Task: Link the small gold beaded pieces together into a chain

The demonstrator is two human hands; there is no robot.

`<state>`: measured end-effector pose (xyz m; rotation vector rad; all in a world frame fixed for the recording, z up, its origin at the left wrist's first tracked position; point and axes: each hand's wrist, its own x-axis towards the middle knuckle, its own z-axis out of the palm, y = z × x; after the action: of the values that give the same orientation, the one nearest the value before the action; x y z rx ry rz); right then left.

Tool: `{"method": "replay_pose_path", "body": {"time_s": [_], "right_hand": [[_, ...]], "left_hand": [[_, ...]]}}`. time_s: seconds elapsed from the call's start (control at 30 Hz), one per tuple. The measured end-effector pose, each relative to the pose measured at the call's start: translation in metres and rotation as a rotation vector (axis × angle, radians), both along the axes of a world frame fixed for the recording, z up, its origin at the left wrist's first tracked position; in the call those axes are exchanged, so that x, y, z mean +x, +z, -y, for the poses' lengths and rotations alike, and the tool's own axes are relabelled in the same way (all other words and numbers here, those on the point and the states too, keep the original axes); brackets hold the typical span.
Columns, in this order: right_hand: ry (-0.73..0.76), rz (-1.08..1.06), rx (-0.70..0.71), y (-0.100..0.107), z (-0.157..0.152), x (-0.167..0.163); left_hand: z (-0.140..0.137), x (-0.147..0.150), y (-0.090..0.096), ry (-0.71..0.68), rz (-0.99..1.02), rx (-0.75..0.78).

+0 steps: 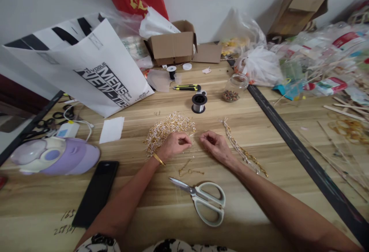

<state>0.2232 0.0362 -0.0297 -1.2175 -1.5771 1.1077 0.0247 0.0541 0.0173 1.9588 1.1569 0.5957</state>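
Note:
My left hand rests at the edge of a pile of small gold and clear beaded pieces, with thumb and forefinger pinched together. Across a small gap, my right hand is also pinched. Whatever lies in the fingertips is too fine to make out. A few tiny bits are scattered on the wood between the hands. Just below them lies a short gold chain. To the right of my right hand stretches a bundle of gold and silver chains. White-handled scissors lie nearest my body, blades pointing left.
Behind the hands stand a wire spool, a yellow-black utility knife and a jar of beads. At left are a phone, a purple device and a large paper bag. Plastic bags and sticks crowd the right.

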Motion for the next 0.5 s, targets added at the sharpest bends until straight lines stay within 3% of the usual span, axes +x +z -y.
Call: {"method": "replay_pose_path", "body": {"time_s": [0.13,0.3,0.5], "right_hand": [[0.012,0.006,0.01,0.001,0.0,0.0],[0.023,0.011,0.013,0.0,0.0,0.0],[0.024,0.025,0.017,0.002,0.0,0.0]], "left_hand": [[0.0,0.0,-0.006,-0.02,-0.005,0.03],[0.002,0.002,-0.003,-0.001,0.055,-0.057],[0.004,0.003,0.004,0.041,0.241,-0.123]]}}
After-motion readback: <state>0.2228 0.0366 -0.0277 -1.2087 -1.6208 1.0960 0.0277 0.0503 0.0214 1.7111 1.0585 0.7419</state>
